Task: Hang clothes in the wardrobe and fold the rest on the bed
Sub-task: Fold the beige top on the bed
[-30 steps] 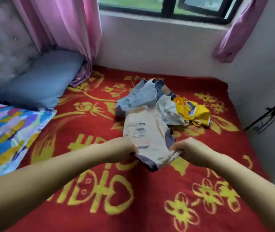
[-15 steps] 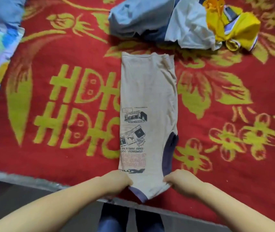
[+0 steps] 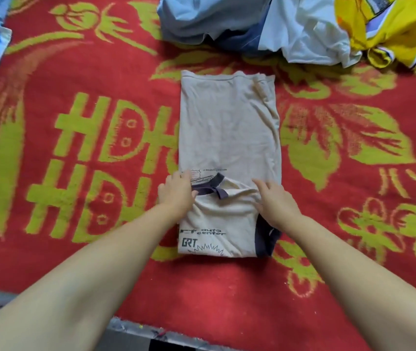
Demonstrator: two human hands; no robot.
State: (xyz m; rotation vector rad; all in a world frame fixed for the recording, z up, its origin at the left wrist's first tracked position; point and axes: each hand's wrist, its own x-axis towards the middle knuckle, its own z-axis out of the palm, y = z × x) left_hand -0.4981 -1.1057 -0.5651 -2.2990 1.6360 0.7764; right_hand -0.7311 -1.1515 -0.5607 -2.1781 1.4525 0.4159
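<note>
head view: beige t-shirt (image 3: 229, 138) is lying as a long narrow strip in the centre of the frame on the red bedspread (image 3: 75, 262), w/ its collar end doubled up over the lower part, navy collar trim sitting mid-frame. left hand (image 3: 176, 195) is resting on the flap's left edge, fingers curling over the fabric by the collar, prob pinching it but can't tell for sure. right hand (image 3: 276, 201) is lying flatter on the flap's right side, fingers fairly straight & pressing down. pile of unfolded clothes (image 3: 277, 29) is sitting along the top of the frame, just beyond the shirt's far hem, yellow garment (image 3: 391, 34) at upper right. risk: flap is looking rumpled near the collar, so the next fold could be locking in creases; right-side layers are looking uneven, so edges may be skewing when lifted. bed edge is running along the bottom of the frame, not far off.
</note>
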